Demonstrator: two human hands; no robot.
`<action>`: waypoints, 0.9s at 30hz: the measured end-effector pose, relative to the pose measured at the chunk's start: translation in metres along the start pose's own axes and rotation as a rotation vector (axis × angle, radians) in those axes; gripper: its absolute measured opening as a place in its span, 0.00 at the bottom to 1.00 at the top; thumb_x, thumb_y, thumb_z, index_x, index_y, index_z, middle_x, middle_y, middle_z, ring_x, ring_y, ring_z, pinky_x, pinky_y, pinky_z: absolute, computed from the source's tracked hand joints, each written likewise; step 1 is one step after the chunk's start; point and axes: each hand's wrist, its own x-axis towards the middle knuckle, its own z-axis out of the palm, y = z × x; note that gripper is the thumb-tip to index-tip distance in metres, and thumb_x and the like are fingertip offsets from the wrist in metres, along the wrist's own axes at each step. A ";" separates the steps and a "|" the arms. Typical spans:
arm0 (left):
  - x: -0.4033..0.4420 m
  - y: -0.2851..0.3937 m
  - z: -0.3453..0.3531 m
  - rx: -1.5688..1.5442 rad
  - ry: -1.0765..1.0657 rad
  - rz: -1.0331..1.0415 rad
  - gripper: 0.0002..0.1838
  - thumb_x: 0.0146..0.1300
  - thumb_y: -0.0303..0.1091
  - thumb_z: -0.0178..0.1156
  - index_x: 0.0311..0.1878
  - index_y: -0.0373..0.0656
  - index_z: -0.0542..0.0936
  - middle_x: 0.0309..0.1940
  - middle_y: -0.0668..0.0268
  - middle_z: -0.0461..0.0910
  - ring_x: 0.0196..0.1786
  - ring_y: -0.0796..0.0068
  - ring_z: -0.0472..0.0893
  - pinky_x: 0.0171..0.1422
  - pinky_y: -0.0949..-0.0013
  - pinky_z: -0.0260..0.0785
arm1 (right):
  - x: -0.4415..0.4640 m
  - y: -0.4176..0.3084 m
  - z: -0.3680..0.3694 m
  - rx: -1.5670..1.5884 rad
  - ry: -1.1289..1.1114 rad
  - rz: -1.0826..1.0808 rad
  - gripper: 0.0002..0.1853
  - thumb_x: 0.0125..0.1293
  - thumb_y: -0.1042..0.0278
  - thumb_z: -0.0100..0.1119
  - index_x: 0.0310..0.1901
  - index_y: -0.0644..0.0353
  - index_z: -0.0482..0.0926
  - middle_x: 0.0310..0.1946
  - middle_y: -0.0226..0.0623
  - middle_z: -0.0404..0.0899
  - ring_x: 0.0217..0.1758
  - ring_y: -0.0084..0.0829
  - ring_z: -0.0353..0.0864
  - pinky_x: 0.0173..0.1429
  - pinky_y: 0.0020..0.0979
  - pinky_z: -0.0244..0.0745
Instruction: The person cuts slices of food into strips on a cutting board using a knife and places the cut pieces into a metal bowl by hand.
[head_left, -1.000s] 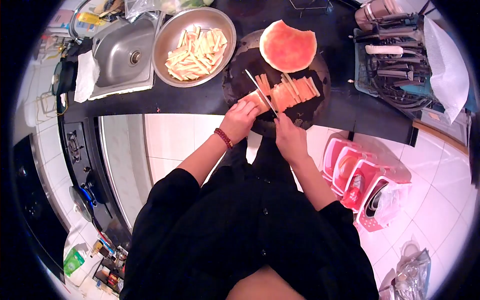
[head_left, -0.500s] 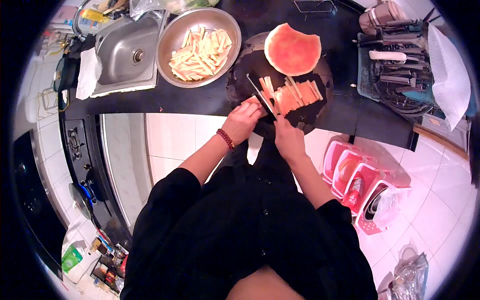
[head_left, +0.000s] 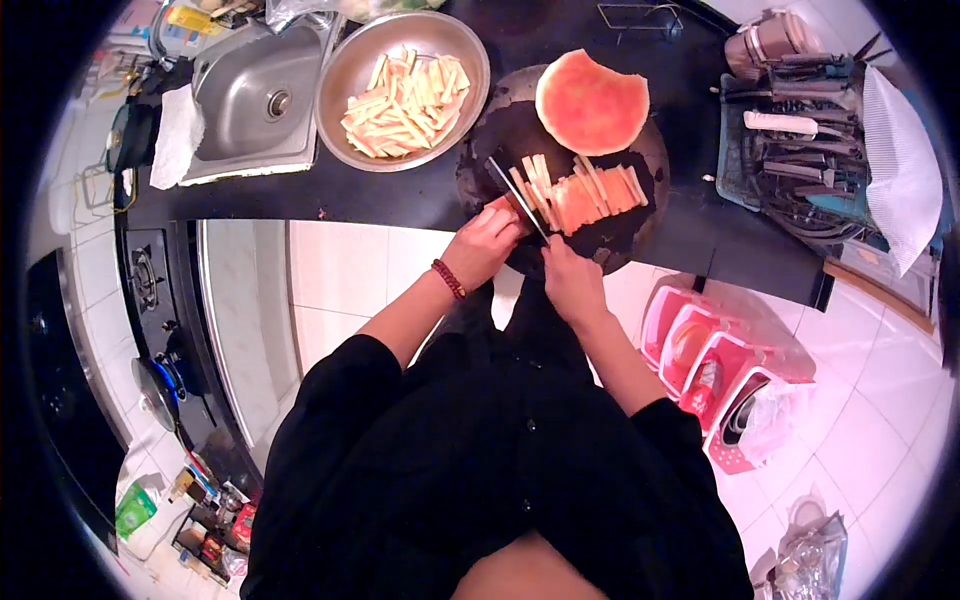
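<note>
In the head view my right hand [head_left: 573,280] grips the handle of a kitchen knife [head_left: 518,199], its blade pointing away and to the left. My left hand [head_left: 483,247] presses a reddish piece of what looks like watermelon rind [head_left: 507,205] against the dark round cutting board [head_left: 640,150], with bent fingers close to the blade. Right of the knife lie cut strips [head_left: 540,178] and a row of sliced rind [head_left: 580,203]. Farther back on the board sits a large round red piece [head_left: 592,103] with a pale rim and a notch at its upper right.
A steel bowl [head_left: 335,135] full of pale strips [head_left: 408,104] stands left of the board, beside a sink [head_left: 225,140]. On the right is a rack of utensils [head_left: 800,150]. Pink bins [head_left: 720,375] stand on the floor below the counter [head_left: 690,235].
The knife has shifted slightly left, and more cut strips lie separated to its right. My left hand still holds the rind piece. The whole view has tilted a little.
</note>
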 end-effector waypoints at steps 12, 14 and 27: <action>-0.006 0.000 -0.010 -0.069 -0.039 -0.005 0.15 0.51 0.26 0.68 0.44 0.41 0.79 0.44 0.62 0.77 0.50 0.58 0.79 0.56 0.62 0.75 | 0.001 -0.008 -0.003 -0.003 -0.002 -0.001 0.07 0.74 0.65 0.53 0.43 0.60 0.69 0.32 0.49 0.83 0.31 0.55 0.83 0.33 0.52 0.77; -0.012 0.001 -0.019 -0.021 -0.073 0.011 0.16 0.50 0.25 0.67 0.44 0.41 0.79 0.44 0.62 0.77 0.50 0.58 0.79 0.57 0.61 0.75 | -0.003 -0.018 -0.011 0.026 0.076 0.012 0.08 0.74 0.65 0.52 0.43 0.60 0.69 0.31 0.49 0.83 0.31 0.55 0.83 0.33 0.53 0.77; -0.022 -0.010 -0.012 -0.006 -0.049 0.023 0.13 0.48 0.24 0.60 0.40 0.42 0.79 0.39 0.64 0.77 0.45 0.62 0.79 0.50 0.64 0.77 | -0.007 -0.026 0.006 0.012 0.075 0.033 0.08 0.75 0.63 0.49 0.43 0.59 0.68 0.31 0.47 0.82 0.30 0.53 0.84 0.33 0.51 0.79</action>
